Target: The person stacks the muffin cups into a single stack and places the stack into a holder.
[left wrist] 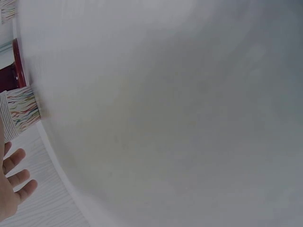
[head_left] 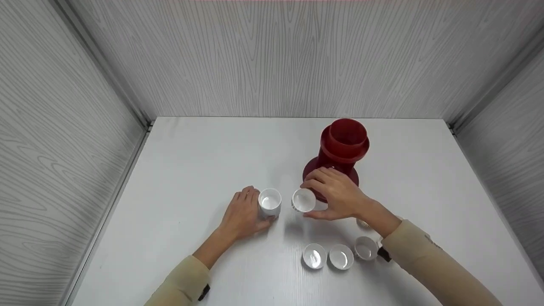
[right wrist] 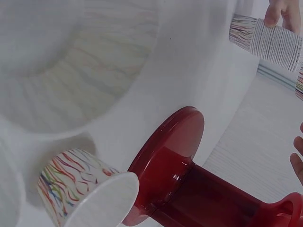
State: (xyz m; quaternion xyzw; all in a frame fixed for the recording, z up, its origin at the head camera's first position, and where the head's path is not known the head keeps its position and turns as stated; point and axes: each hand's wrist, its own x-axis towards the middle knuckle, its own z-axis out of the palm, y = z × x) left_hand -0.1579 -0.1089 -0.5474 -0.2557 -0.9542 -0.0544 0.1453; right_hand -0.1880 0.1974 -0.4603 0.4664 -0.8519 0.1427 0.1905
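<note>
In the head view my left hand (head_left: 244, 214) grips a stack of paper cups (head_left: 270, 203) upright on the white table, thumb on the near side. The right wrist view shows the stack (right wrist: 277, 45) as many nested rims above a wavy, multicoloured pattern. My right hand (head_left: 335, 193) pinches a single paper cup (head_left: 304, 200) between thumb and fingers, mouth up, just right of the stack and apart from it. That cup seems to be off the table, with a shadow below it. At the left wrist view's edge, part of the patterned stack (left wrist: 21, 111) shows.
Behind my right hand stands a red, glossy stand (head_left: 344, 144) with a round base and an open top. Several paper cups, among them one cup (head_left: 314, 256) and another (head_left: 341, 257), stand mouth up at the near right; my right forearm partly hides others. Grey wood-grain panels (head_left: 272, 59) enclose the table.
</note>
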